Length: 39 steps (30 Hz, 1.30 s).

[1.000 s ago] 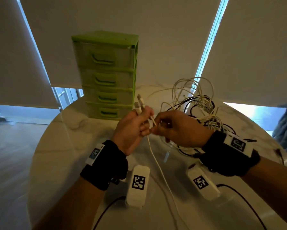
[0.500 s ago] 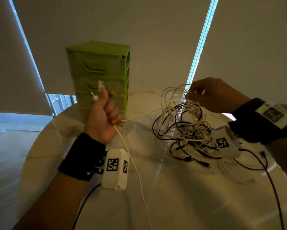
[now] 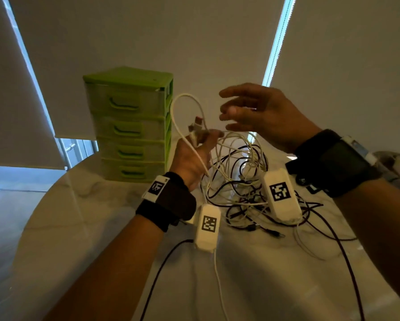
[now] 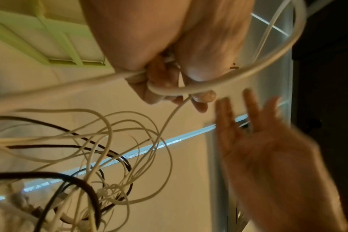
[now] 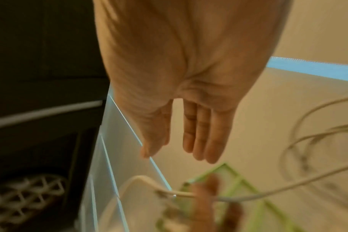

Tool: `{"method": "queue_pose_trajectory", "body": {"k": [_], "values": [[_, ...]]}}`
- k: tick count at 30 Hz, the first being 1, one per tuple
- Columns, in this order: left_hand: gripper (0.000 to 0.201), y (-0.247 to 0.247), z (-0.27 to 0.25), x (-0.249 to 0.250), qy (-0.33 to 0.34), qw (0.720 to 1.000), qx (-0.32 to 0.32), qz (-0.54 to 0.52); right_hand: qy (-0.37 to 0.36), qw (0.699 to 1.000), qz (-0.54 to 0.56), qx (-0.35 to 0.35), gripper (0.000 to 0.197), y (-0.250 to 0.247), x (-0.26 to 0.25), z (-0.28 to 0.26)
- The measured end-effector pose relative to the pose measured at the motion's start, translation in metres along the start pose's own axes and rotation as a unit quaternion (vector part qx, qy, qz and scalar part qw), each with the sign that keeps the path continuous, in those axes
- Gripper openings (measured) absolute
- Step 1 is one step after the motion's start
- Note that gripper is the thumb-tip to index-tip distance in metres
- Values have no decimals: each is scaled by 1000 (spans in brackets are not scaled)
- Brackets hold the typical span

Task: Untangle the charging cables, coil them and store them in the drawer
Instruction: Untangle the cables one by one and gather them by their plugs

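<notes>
My left hand (image 3: 192, 156) is raised above a round marble table (image 3: 83, 228), its fingers curled around a white charging cable (image 3: 182, 130). The cable arches up in a loop above my fist, and its connector ends poke out near my fingertips. From my grip it trails down into a tangle of white and black cables (image 3: 238, 172) heaped on the table just to the right of my hand. My right hand (image 3: 261, 114) floats in the air above that tangle, fingers spread straight and relaxed, holding nothing and touching no cable. A green plastic drawer unit (image 3: 129, 126) with four closed drawers stands upright on the table just left of my left hand. Both wrists wear black bands, with white tagged camera boxes below them.
</notes>
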<state>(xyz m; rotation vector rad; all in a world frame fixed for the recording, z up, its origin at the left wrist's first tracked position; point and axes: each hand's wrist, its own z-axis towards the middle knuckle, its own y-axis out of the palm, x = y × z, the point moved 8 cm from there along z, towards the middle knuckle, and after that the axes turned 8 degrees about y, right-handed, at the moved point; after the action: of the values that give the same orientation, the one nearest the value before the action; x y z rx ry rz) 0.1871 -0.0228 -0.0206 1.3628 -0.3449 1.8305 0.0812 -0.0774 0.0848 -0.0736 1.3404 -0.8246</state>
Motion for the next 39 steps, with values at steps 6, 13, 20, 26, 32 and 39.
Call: {"method": "queue_pose_trajectory", "body": {"k": [6, 13, 20, 26, 32, 39], "values": [[19, -9, 8, 27, 73, 993, -23, -86, 106, 896, -429, -39, 49, 13, 105, 12], [19, -43, 27, 43, 108, 988, 28, -109, 101, 941, -314, 78, 23, -29, 104, 27], [21, 18, 22, 16, 144, 981, -53, 116, -17, 974, -192, 115, 14, -15, 32, 27], [25, 36, 39, 11, 173, 972, -44, 155, -11, 983, -154, 101, 41, -23, 29, 12], [28, 8, 51, 12, 93, 989, -21, 112, -28, 921, -387, 30, 99, 8, 69, 4], [7, -31, 67, 41, 72, 993, 33, 83, 15, 813, -575, 85, 51, -47, 118, 12]]}}
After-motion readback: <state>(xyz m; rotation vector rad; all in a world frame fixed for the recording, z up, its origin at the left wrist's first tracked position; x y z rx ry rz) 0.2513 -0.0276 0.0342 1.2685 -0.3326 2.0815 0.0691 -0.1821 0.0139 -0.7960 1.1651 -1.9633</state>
